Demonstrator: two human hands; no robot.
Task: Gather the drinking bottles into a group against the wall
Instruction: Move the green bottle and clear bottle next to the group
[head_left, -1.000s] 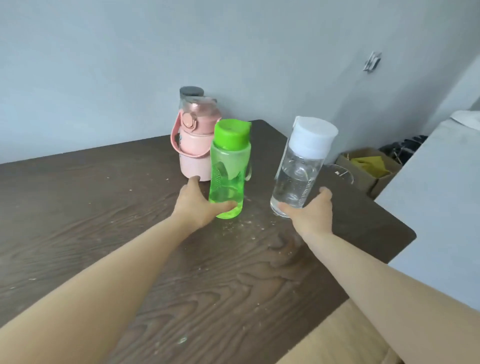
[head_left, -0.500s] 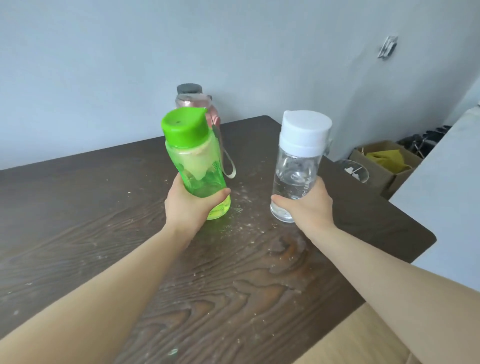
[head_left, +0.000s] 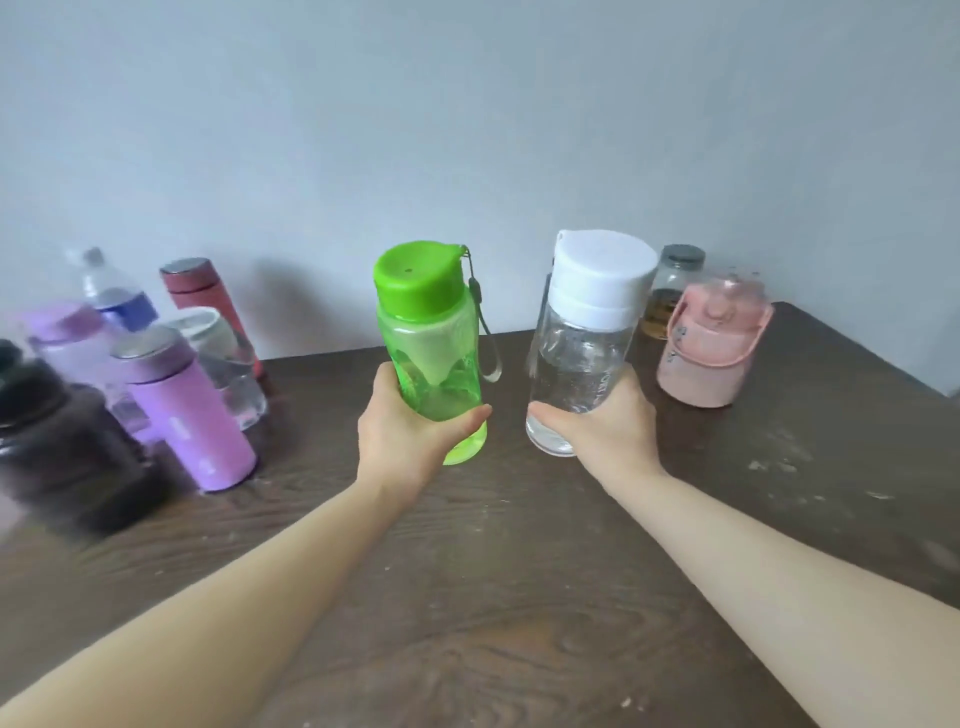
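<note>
Nearest, two bare forearms reaching forward over the dark wood-grain bench (head_left: 519, 623). Left hand (head_left: 410, 441) clamped round the lower half of the green bottle (head_left: 434, 353), now lifted clear of the bench and tilted slightly left, where a second ago it stood on the surface beside the pink bottle. Right hand (head_left: 608, 431) wrapped round the base of the clear bottle (head_left: 584, 353) with the white cap, likewise raised, upright, just beside the green one but apart from it. View swung left since half a second ago, bringing a cluster of bottles into sight at the left.

Faint lettering down the clear bottle's side, too small to read. No other writing legible.

Further back at right, the pink bottle (head_left: 709, 348) standing on the bench, with a grey-lidded jar (head_left: 670, 291) behind it, near the wall (head_left: 467, 130). At left, a blurred group: lilac flask (head_left: 184, 410), dark container (head_left: 57, 441) cut off by the frame edge, red flask (head_left: 208, 301), blue-capped clear bottle (head_left: 111, 291); others behind, hard to make out.
</note>
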